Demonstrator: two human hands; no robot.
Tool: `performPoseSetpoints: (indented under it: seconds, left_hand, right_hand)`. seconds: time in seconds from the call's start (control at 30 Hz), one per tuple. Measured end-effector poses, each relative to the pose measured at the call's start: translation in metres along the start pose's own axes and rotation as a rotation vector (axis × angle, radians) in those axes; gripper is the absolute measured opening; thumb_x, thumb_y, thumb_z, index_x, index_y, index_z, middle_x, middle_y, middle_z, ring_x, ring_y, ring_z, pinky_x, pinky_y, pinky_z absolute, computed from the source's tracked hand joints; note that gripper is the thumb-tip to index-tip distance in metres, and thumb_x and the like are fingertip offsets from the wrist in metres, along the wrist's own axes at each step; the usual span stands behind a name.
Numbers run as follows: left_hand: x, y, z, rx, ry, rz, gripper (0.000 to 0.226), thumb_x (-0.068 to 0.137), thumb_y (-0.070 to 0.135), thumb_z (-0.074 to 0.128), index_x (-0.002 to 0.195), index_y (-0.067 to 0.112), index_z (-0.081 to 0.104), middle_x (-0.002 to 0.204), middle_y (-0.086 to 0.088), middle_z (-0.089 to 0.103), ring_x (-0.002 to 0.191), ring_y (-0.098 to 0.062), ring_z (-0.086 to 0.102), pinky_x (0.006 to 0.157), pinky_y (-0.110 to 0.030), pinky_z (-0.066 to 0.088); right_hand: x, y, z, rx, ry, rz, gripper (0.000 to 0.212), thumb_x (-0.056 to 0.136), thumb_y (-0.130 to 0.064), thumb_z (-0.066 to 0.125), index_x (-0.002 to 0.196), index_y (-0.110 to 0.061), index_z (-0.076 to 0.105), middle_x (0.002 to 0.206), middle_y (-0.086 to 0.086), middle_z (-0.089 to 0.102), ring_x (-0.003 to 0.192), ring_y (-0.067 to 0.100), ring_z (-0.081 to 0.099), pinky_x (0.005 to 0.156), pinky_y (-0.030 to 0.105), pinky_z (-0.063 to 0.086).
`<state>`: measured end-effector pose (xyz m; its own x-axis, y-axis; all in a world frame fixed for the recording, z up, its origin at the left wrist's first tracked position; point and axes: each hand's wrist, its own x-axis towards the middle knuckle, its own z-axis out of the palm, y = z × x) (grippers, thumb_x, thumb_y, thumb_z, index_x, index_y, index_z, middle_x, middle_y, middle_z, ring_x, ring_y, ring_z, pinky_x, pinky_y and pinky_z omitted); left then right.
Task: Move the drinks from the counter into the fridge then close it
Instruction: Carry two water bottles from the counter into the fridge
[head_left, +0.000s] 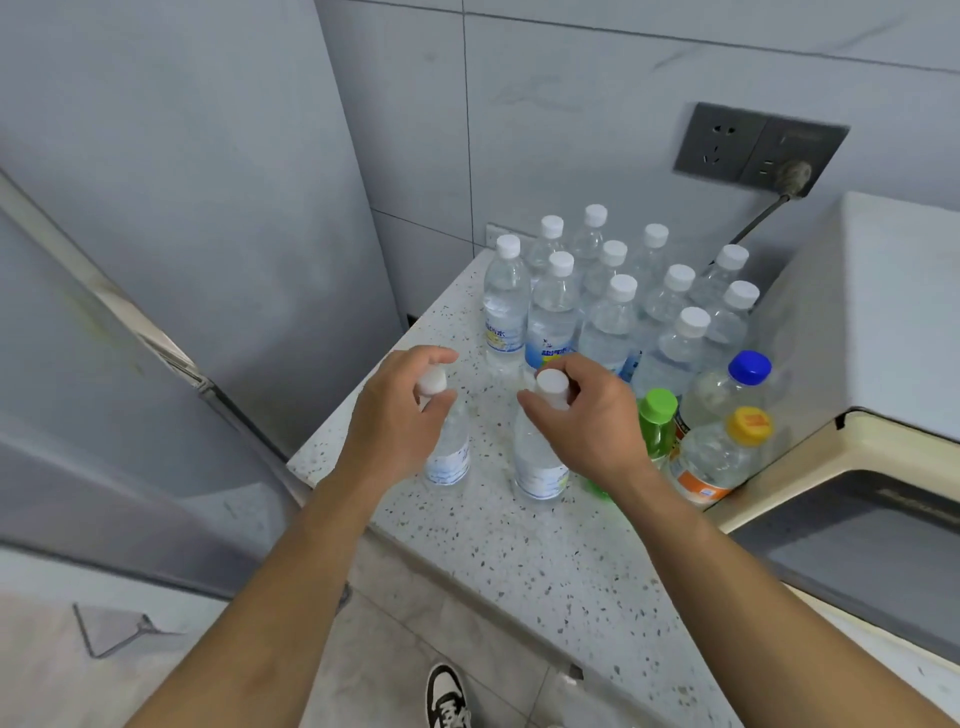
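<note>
Pale grey tiled wall (597, 104) with a dark socket plate (758, 148); light tiled floor (395, 639) below.

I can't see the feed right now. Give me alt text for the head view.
Each hand grips the neck of a white-capped water bottle standing on the speckled counter: left hand on the left bottle, right hand on the right bottle. More capped bottles stand behind them, with the grey fridge at left.

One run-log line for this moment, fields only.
left hand: grips water bottle neck | right hand: grips second water bottle neck | both bottles: upright on counter | fridge: left of counter
</note>
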<state>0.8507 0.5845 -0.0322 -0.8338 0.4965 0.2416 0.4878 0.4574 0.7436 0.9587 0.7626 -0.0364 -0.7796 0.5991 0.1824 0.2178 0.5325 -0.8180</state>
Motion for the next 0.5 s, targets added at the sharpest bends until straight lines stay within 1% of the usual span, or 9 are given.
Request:
performPoseSetpoints:
  seconds: [0.07, 0.13, 0.2, 0.23, 0.3, 0.33, 0.37, 0.43, 0.5]
  left_hand:
    - [-0.010, -0.005, 0.005, 0.017, 0.028, 0.031, 0.039, 0.089, 0.022, 0.070, 0.122, 0.039, 0.058, 0.111, 0.027, 0.054, 0.098, 0.003, 0.049, 0.079, -0.011, 0.044]
    - [-0.016, -0.014, 0.010, -0.029, 0.017, -0.025, 0.050, 0.089, 0.033, 0.070, 0.133, 0.040, 0.049, 0.123, 0.026, 0.052, 0.113, -0.003, 0.046, 0.089, -0.019, 0.042]
    - [-0.021, -0.024, 0.016, -0.160, -0.013, -0.119, 0.063, 0.084, 0.044, 0.073, 0.138, 0.046, 0.040, 0.131, 0.034, 0.047, 0.121, 0.005, 0.044, 0.093, -0.012, 0.037]
    - [-0.023, -0.029, 0.020, -0.210, -0.024, -0.150, 0.069, 0.081, 0.047, 0.075, 0.138, 0.049, 0.037, 0.132, 0.037, 0.045, 0.122, 0.009, 0.043, 0.093, -0.010, 0.035]
    - [-0.028, -0.041, 0.029, -0.247, -0.048, -0.206, 0.078, 0.073, 0.052, 0.079, 0.136, 0.052, 0.034, 0.132, 0.035, 0.044, 0.122, 0.007, 0.042, 0.093, -0.013, 0.036]
    - [-0.031, -0.047, 0.033, -0.256, -0.064, -0.240, 0.081, 0.070, 0.052, 0.081, 0.135, 0.052, 0.033, 0.133, 0.031, 0.044, 0.122, 0.004, 0.043, 0.093, -0.016, 0.037]
    - [-0.033, -0.053, 0.038, -0.267, -0.080, -0.274, 0.083, 0.068, 0.051, 0.083, 0.134, 0.050, 0.033, 0.134, 0.027, 0.046, 0.121, 0.000, 0.045, 0.093, -0.020, 0.040]
    - [-0.035, -0.063, 0.046, -0.295, -0.109, -0.330, 0.084, 0.061, 0.054, 0.084, 0.129, 0.051, 0.035, 0.126, 0.023, 0.052, 0.112, -0.002, 0.053, 0.087, -0.020, 0.046]
    - [-0.037, -0.071, 0.050, -0.317, -0.141, -0.366, 0.084, 0.055, 0.060, 0.081, 0.126, 0.052, 0.035, 0.119, 0.028, 0.052, 0.107, 0.003, 0.054, 0.077, -0.014, 0.045]
  right_hand:
    - [-0.008, 0.007, -0.001, -0.054, 0.067, -0.060, 0.024, 0.079, -0.030, 0.081, 0.085, -0.016, 0.063, 0.076, -0.005, 0.058, 0.068, 0.009, 0.046, 0.060, 0.017, 0.036]
    - [-0.018, 0.014, 0.001, -0.106, 0.159, -0.119, 0.028, 0.078, -0.033, 0.080, 0.089, -0.014, 0.064, 0.082, -0.004, 0.056, 0.076, 0.008, 0.044, 0.065, 0.014, 0.036]
    - [-0.030, 0.020, 0.007, -0.096, 0.185, -0.113, 0.038, 0.078, -0.038, 0.081, 0.100, -0.011, 0.065, 0.094, -0.002, 0.059, 0.090, 0.011, 0.049, 0.076, 0.018, 0.040]
    - [-0.036, 0.024, 0.011, -0.065, 0.170, -0.088, 0.045, 0.077, -0.039, 0.081, 0.108, -0.012, 0.064, 0.101, -0.003, 0.059, 0.096, 0.011, 0.050, 0.081, 0.016, 0.039]
    - [-0.048, 0.032, 0.020, 0.014, 0.097, 0.001, 0.062, 0.074, -0.043, 0.082, 0.123, -0.017, 0.056, 0.115, -0.007, 0.055, 0.106, 0.005, 0.048, 0.088, 0.006, 0.035]
    - [-0.053, 0.036, 0.025, 0.052, 0.053, 0.056, 0.069, 0.073, -0.044, 0.083, 0.129, -0.022, 0.051, 0.120, -0.009, 0.054, 0.110, 0.004, 0.048, 0.091, 0.007, 0.036]
    - [-0.057, 0.041, 0.029, 0.084, 0.020, 0.111, 0.074, 0.071, -0.044, 0.085, 0.131, -0.026, 0.046, 0.125, -0.010, 0.053, 0.113, 0.006, 0.050, 0.094, 0.014, 0.039]
    - [-0.063, 0.049, 0.037, 0.121, 0.001, 0.224, 0.076, 0.067, -0.044, 0.088, 0.127, -0.035, 0.042, 0.124, -0.015, 0.054, 0.112, 0.009, 0.053, 0.090, 0.022, 0.044]
    - [-0.067, 0.057, 0.043, 0.144, 0.011, 0.318, 0.075, 0.066, -0.044, 0.089, 0.121, -0.041, 0.038, 0.114, -0.023, 0.054, 0.105, 0.008, 0.055, 0.080, 0.016, 0.042]
